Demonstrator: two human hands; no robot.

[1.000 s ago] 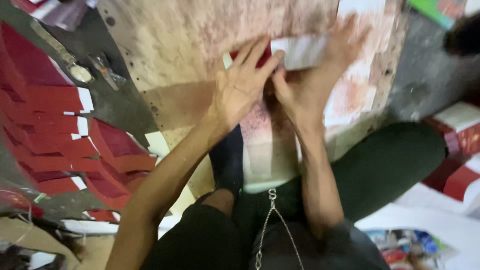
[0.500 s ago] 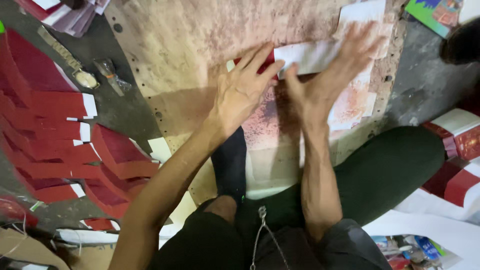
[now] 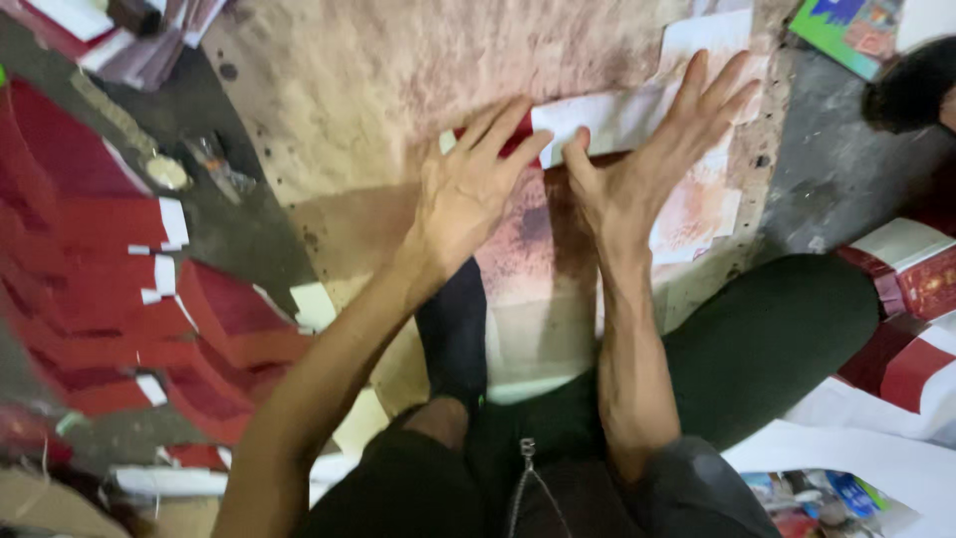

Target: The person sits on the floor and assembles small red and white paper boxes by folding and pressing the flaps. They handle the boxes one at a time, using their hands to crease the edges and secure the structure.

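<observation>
Both hands lie flat on a red and white paper piece point(image 3: 588, 125) on a stained pink work board point(image 3: 398, 80). My left hand point(image 3: 468, 189) has its fingers spread over the paper's left end, where a red edge shows. My right hand point(image 3: 657, 159) presses with open fingers on the white part. Neither hand grips anything. Much of the paper is hidden under the hands.
Rows of red folded paper pieces point(image 3: 110, 289) spread on the floor at the left. Red and white stacks point(image 3: 906, 269) lie at the right. A colourful booklet point(image 3: 846, 30) sits at the top right, near someone's dark hair point(image 3: 911, 85). My dark-trousered legs point(image 3: 767, 339) are below the board.
Both hands have spread wider and flatter on the paper, the right hand sliding a little to the right. The view has shifted slightly.
</observation>
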